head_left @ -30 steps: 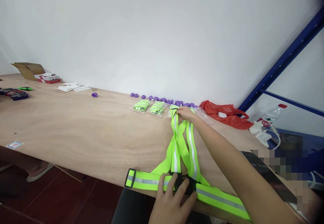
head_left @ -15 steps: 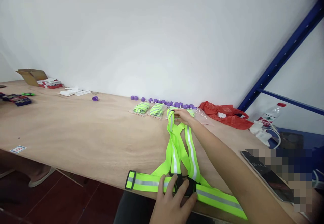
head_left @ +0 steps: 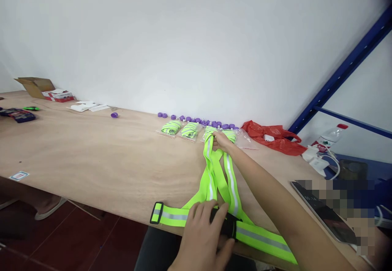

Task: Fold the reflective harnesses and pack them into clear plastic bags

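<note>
A neon-green reflective strap vest [head_left: 228,181] lies stretched across the wooden table [head_left: 101,156]. My left hand [head_left: 203,234] rests on its waist belt at the near table edge, fingers curled over the black buckle [head_left: 228,226]. My right hand [head_left: 221,140] reaches far out and pinches the top ends of the shoulder straps, close to the bagged vests [head_left: 180,129] by the wall.
Purple caps [head_left: 199,121] line the wall, one alone [head_left: 114,115] further left. A red plastic bag [head_left: 271,137], a water bottle [head_left: 329,137] and a phone [head_left: 324,216] lie at right. A cardboard box [head_left: 35,85] and white papers [head_left: 87,106] sit far left. A blue rack frame [head_left: 346,69] rises at right.
My left hand has slid up over the buckle and covers more of it. My right hand has drawn the strap tops slightly back toward me, bunching them.
</note>
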`<state>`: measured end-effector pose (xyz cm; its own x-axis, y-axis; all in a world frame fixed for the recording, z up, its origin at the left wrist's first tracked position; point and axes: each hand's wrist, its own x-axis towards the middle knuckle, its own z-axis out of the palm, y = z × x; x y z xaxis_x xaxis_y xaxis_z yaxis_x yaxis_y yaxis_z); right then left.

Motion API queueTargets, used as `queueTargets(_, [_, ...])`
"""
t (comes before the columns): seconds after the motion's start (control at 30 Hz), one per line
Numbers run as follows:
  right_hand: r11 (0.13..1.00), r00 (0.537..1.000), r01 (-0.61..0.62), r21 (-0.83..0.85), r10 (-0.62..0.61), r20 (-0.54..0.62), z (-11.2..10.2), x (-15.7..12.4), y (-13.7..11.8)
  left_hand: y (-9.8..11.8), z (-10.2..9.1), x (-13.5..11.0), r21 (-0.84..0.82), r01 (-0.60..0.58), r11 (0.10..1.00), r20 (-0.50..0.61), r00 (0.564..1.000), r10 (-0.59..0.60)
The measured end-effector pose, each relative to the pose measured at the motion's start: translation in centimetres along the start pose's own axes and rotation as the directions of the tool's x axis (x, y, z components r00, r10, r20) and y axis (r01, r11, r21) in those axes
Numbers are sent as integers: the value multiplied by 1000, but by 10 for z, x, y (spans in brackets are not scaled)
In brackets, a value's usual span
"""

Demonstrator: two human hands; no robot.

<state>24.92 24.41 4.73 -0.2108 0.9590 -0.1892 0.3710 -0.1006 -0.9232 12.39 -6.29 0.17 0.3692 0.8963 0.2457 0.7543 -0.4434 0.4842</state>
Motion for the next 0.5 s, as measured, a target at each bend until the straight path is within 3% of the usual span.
queueTargets(0.13, [991, 996, -70, 114, 63, 66, 2, -4, -6, -2, 3, 9, 66, -3, 998, 50, 999, 0])
queueTargets(0.3, [984, 996, -9, 179, -7, 85, 1, -7, -14, -5, 9, 12, 100, -34, 994, 172, 985, 16])
queueTargets(0.5, [993, 991, 115, 24, -116, 60, -10, -7, -20, -3, 5, 13, 57, -10, 998, 222, 975, -2])
